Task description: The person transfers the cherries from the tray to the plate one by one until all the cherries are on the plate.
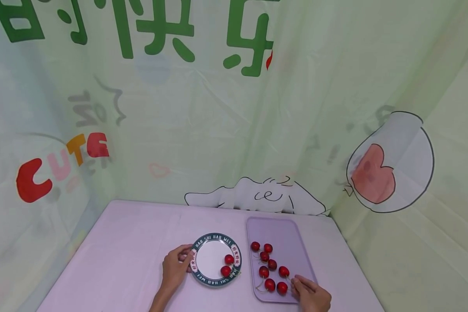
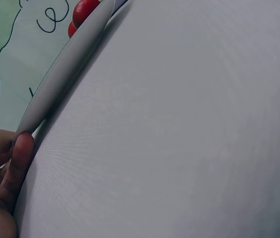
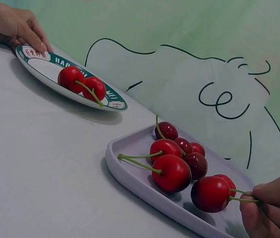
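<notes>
My left hand (image 1: 175, 265) grips the left rim of a round white plate (image 1: 210, 259) with a dark green lettered border. Two red cherries (image 1: 225, 271) lie on the plate's right side, their green stems joined in the right wrist view. To the right is a lilac tray (image 1: 278, 229) bearing several red cherries (image 1: 264, 272). At its near right corner my right hand (image 1: 313, 295) pinches the green stems of a pair of cherries (image 3: 210, 194) between thumb and finger. This pair hangs low over the tray; whether it touches the tray I cannot tell.
A pale pink-white tabletop (image 1: 140, 234) lies under the plate and tray. Behind and beside it hangs a light green printed curtain (image 1: 218, 130) with lettering and line drawings. The tray's raised rim (image 3: 130, 176) stands between its cherries and the plate.
</notes>
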The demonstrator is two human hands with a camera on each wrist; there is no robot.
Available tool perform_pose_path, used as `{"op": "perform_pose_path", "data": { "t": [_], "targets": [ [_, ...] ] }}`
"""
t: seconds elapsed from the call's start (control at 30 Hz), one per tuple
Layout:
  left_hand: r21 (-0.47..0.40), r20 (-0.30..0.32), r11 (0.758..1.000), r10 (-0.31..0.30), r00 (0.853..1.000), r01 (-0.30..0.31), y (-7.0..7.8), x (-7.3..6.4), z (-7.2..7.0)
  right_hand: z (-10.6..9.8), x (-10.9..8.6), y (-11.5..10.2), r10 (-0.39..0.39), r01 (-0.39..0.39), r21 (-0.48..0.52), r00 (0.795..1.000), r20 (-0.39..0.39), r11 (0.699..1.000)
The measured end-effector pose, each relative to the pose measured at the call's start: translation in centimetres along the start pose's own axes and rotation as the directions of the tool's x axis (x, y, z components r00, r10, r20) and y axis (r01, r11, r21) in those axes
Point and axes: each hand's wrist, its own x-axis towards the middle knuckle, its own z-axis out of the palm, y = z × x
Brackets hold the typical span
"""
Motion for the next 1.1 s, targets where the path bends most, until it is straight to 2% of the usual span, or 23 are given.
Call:
{"op": "perform_pose_path", "data": {
  "t": [0.23, 0.77, 1.1],
  "targets": [
    [-0.003, 0.000, 1.000, -0.005, 1.000, 0.005, 0.1, 0.0, 0.0, -0.2, 0.8, 0.8, 0.009, -0.013, 0.086, 0.999, 0.045, 0.996],
    [-0.011, 0.004, 1.000, -0.022, 1.000, 0.022, 0.3, -0.2, -0.1, 0.5, 0.8, 0.6, 0.101, -0.104, 0.166, 0.995, 0.025, 0.981],
    [-0.015, 0.006, 1.000, -0.021, 1.000, 0.021, 0.5, -0.3, -0.2, 0.6, 0.2, 0.1, 0.088, -0.116, 0.277, 0.990, 0.113, 0.954]
  ]
}}
